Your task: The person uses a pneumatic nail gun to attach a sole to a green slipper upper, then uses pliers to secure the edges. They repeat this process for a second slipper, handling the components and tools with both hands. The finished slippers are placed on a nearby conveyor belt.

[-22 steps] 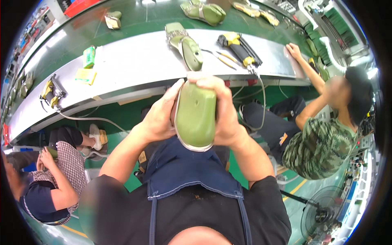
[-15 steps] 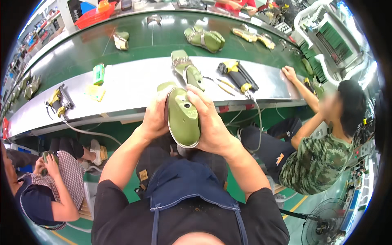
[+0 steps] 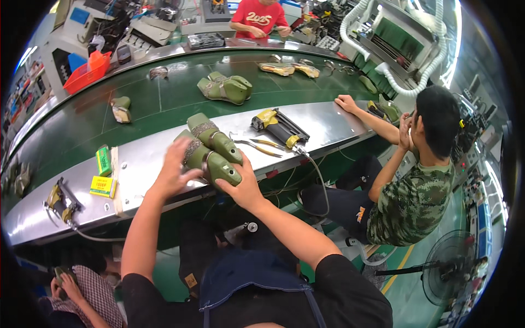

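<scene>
Side by side, the near last (image 3: 220,168) and the far last (image 3: 223,142), both green and strapped, lie along the counter (image 3: 143,183), their holed ends pointing toward its front edge and to the right. Each carries a glittery band (image 3: 203,128) and a smooth strap (image 3: 206,162). The right hand (image 3: 247,187) grasps the holed end of the near last, thumb on the near side, its other fingers reaching between the two. Blurred, the left hand (image 3: 171,170) is just left of the near last with its fingers spread and released; whether it touches, I cannot tell.

Just right of the far last are pliers (image 3: 266,149), then a black and yellow tool (image 3: 281,128) with a hose (image 3: 322,183). To the left lie a green box (image 3: 103,160), a yellow box (image 3: 103,186) and another tool (image 3: 61,203).

Beyond the counter, a green belt (image 3: 158,95) bears another pair (image 3: 225,87) of strapped lasts, with a single last (image 3: 121,109) farther left. A red basket (image 3: 86,75) sits past its far edge. A co-worker in camouflage (image 3: 411,202) sits at the right, one hand on the counter; a person in red (image 3: 260,19) is across the belt.
</scene>
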